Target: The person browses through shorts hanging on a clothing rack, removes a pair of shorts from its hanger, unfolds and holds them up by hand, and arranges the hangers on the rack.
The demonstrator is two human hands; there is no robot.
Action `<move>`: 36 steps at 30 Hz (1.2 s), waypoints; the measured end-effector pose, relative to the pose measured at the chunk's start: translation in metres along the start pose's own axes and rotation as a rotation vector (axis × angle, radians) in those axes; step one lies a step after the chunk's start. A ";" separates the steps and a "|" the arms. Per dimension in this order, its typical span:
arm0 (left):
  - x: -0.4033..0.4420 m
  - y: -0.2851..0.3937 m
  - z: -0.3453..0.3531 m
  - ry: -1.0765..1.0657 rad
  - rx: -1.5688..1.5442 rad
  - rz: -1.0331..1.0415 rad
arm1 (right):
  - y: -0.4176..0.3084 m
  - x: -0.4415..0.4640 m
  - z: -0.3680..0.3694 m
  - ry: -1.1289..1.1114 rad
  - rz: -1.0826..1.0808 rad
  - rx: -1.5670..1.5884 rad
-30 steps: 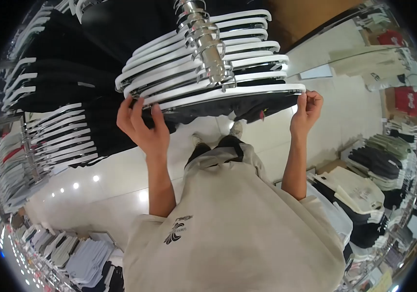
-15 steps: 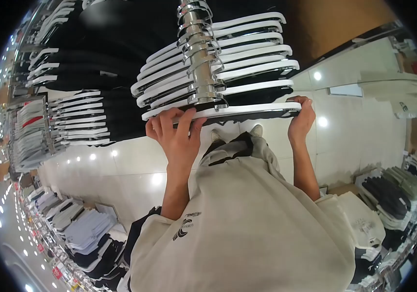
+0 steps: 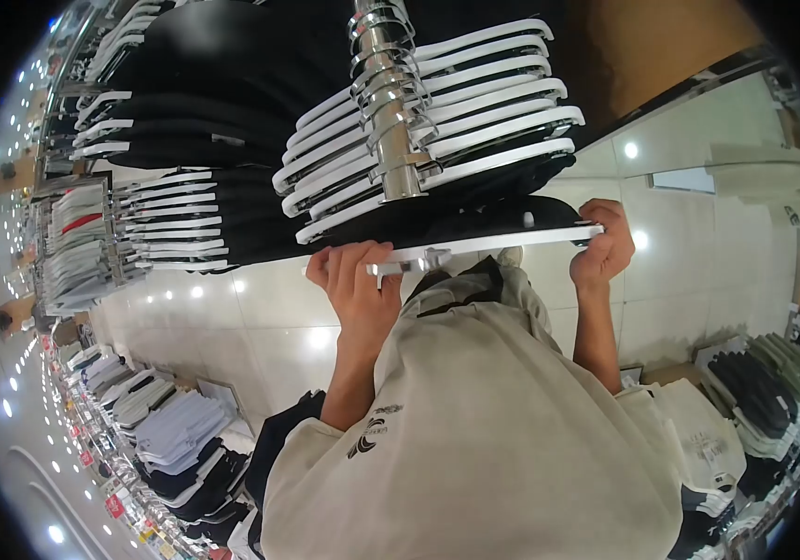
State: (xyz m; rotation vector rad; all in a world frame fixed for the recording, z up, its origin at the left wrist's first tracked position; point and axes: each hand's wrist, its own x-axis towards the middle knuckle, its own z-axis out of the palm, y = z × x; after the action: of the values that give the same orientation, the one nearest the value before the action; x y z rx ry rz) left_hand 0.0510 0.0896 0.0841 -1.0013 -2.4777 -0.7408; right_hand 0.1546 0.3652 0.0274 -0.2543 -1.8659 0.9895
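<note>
A white hanger [image 3: 502, 242] is off the end of the metal rail [image 3: 398, 159], on the side nearest me, with its hook toward my body. My left hand [image 3: 358, 287] is closed around its left part, and my right hand [image 3: 603, 245] grips the right end. A black garment [image 3: 474, 217] hangs from it on the far side; its lower part is hidden. Behind it, several white hangers [image 3: 502, 114] with black garments still hang from the rail.
More white hangers [image 3: 171, 219] with black clothes hang at left, beside a rack of grey and white garments [image 3: 81, 252]. Folded clothes [image 3: 180, 434] lie in stacks at lower left, with others [image 3: 745, 392] at lower right. A brown surface [image 3: 661, 47] stands at upper right, above the shiny tiled floor [image 3: 269, 322].
The front hanger has come off the rail toward me, both hands still on it. Its hook, earlier at the rail's end, now points toward my body.
</note>
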 end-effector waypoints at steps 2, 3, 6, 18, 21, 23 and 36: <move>0.000 0.011 -0.003 -0.010 0.002 -0.027 | -0.007 0.012 -0.010 -0.076 -0.120 -0.181; 0.001 0.017 -0.003 -0.001 0.006 0.000 | -0.016 0.019 -0.008 -0.078 -0.189 -0.251; -0.001 0.032 0.006 0.026 0.037 0.010 | -0.036 0.034 -0.013 -0.266 -0.324 -0.396; 0.022 0.027 0.009 0.102 0.033 -0.031 | -0.023 0.046 0.003 -0.402 -0.130 -0.271; 0.024 0.019 0.009 0.105 0.062 -0.044 | -0.026 0.047 0.016 -0.397 -0.085 -0.216; 0.020 0.013 0.012 0.106 0.067 -0.057 | -0.026 0.045 0.023 -0.389 -0.072 -0.193; 0.025 -0.001 0.004 0.088 0.056 -0.057 | -0.029 0.025 0.035 -0.367 0.144 -0.112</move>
State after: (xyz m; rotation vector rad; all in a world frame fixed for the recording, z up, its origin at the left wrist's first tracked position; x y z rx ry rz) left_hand 0.0331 0.1049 0.0933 -0.8630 -2.4457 -0.7128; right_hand 0.1194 0.3419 0.0584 -0.2920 -2.2663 1.0855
